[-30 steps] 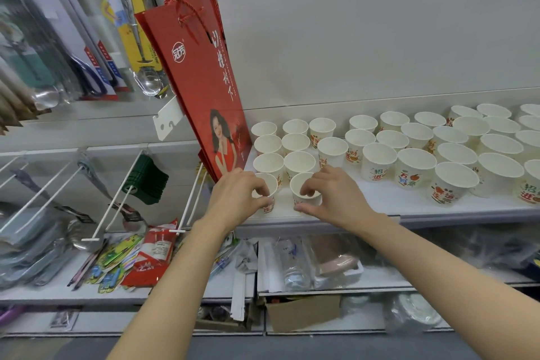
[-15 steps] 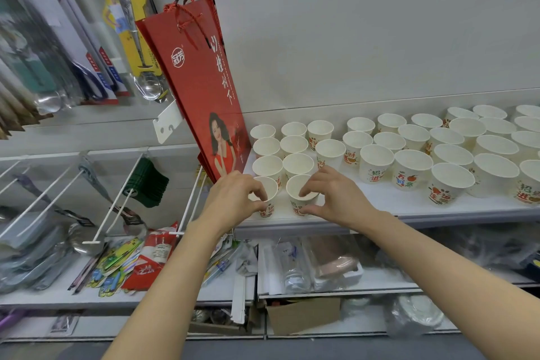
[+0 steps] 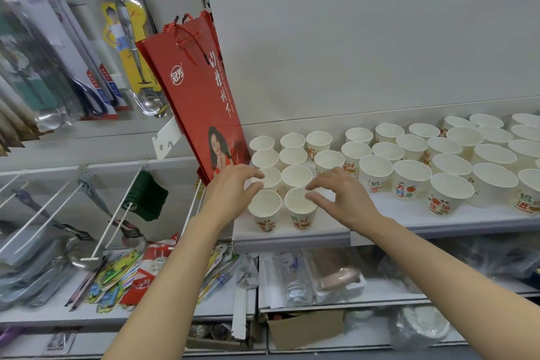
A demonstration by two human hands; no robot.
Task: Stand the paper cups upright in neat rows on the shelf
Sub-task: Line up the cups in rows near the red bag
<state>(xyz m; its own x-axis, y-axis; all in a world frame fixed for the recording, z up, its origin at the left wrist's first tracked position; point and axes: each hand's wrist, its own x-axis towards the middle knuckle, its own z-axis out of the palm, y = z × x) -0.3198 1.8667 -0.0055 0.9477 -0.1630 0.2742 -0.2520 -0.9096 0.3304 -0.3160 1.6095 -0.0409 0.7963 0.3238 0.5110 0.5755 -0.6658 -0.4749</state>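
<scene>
Both hands hover with fingers loosely spread, gripping nothing: left hand just over the front-left paper cup, right hand beside its neighbour cup. Round, white, thin-walled paper cups stand upright in rows on the smooth white shelf; those farthest right are cut off. A glossy red gift bag leans nearby.

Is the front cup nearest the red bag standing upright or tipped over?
Upright. The front left cup shows its round open rim facing up, base on the shelf, beside the left hand.
</scene>
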